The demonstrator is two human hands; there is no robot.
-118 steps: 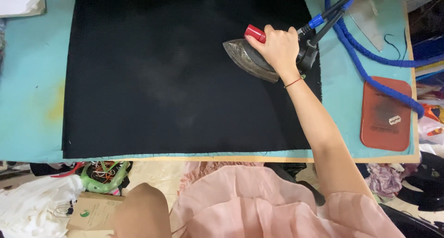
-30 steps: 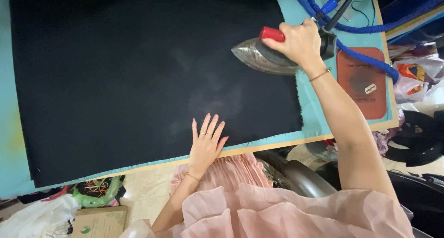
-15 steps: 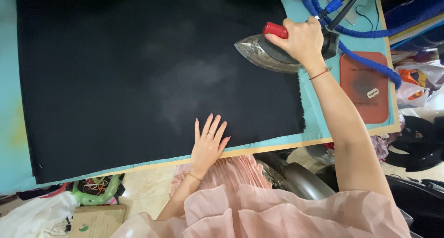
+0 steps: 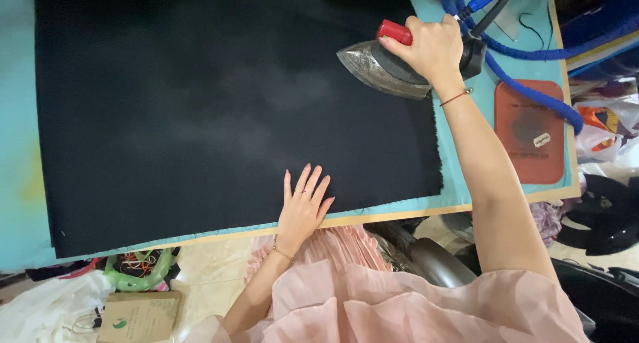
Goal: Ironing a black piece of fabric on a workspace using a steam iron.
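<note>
One iron (image 4: pixel 386 66), one black cloth (image 4: pixel 200 103) — two hands, one orange pad (image 4: pixel 529 133).

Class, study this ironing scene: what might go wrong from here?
1. The metal steam iron sits on the black fabric sheet; lingering might scorch it.
2. The left hand lies flat on the fabric, possibly in the iron's path: burn risk.
3. The blue hose loops beside the right hand; it might snag.

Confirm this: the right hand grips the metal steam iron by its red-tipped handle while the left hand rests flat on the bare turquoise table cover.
Not quite. The head view shows the left hand flat on the black fabric sheet, not the turquoise table cover. The right hand does grip the metal steam iron.
</note>
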